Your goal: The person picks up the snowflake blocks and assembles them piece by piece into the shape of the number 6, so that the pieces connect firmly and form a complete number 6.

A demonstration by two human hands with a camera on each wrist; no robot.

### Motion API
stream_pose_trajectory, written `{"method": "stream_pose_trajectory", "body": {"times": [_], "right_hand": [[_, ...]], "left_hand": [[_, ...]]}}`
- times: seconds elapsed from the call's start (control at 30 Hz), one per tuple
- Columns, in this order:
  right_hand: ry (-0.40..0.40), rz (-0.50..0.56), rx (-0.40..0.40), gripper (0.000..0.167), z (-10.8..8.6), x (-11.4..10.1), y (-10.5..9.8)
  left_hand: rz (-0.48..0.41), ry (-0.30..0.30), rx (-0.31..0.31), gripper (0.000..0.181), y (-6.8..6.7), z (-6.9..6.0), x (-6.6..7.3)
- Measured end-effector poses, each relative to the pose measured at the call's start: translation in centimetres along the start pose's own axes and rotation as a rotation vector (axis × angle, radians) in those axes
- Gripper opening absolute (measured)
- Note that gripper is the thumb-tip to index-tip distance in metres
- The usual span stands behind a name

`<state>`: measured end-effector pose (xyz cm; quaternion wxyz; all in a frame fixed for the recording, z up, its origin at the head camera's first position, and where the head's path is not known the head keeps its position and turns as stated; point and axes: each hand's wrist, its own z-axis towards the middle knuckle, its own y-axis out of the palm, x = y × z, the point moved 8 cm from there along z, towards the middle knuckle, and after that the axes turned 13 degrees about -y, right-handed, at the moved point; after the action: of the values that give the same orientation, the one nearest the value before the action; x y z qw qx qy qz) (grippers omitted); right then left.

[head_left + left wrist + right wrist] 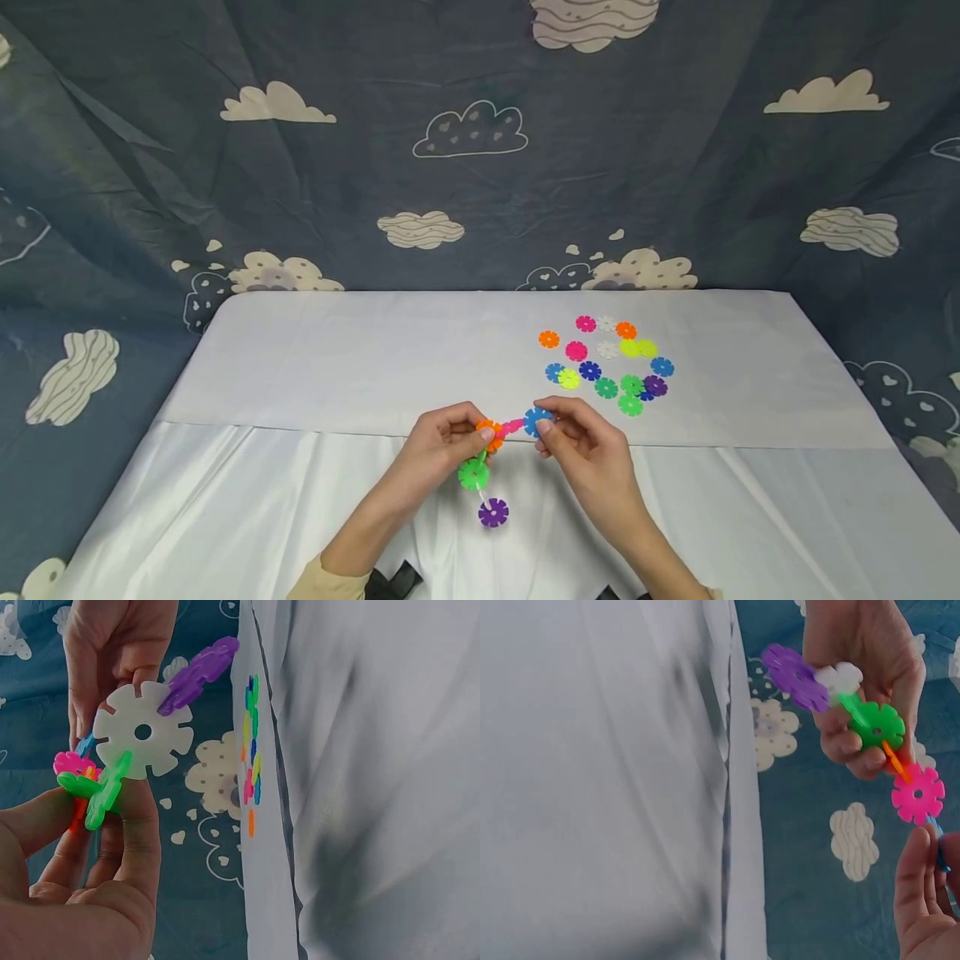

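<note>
Slotted flower-shaped plastic discs are joined in a chain between the hands. My left hand [441, 443] pinches the orange disc [487, 432] between thumb and fingers. My right hand [592, 450] pinches the light blue disc [536, 421] at the chain's other end. Between them sits a pink disc [918, 794], touching both neighbours. Below the left hand hang green pieces [473, 474], then a white disc [143, 729] and a purple disc [493, 512] at the free end. In the head view the white disc is nearly edge-on. Fingers partly cover the orange and blue discs.
Loose discs lie on the white-covered table [337, 358] at the back right, among them a pink disc [576, 351], an orange disc [549, 339] and a purple disc [656, 386]. Some overlap. A dark cloud-patterned curtain [480, 75] hangs behind the table.
</note>
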<state>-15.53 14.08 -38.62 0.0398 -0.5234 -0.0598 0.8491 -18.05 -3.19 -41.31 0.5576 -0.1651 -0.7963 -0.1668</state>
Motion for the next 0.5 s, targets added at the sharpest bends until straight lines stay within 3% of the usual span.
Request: {"method": "stream_pose_trajectory", "body": {"times": [0.13, 0.3, 0.5], "right_hand": [[0.009, 0.031, 0.031, 0.023, -0.04, 0.23, 0.01], [-0.005, 0.050, 0.001, 0.022, -0.08, 0.22, 0.29], [0.033, 0.059, -0.015, 0.020, -0.17, 0.72, 0.60]], "left_hand": [[-0.003, -0.006, 0.005, 0.015, 0.07, 0.02, 0.01], [0.029, 0.005, 0.001, 0.012, 0.33, 0.09, 0.00], [0.090, 0.031, 0.023, 0.010, 0.48, 0.03, -0.11]]}}
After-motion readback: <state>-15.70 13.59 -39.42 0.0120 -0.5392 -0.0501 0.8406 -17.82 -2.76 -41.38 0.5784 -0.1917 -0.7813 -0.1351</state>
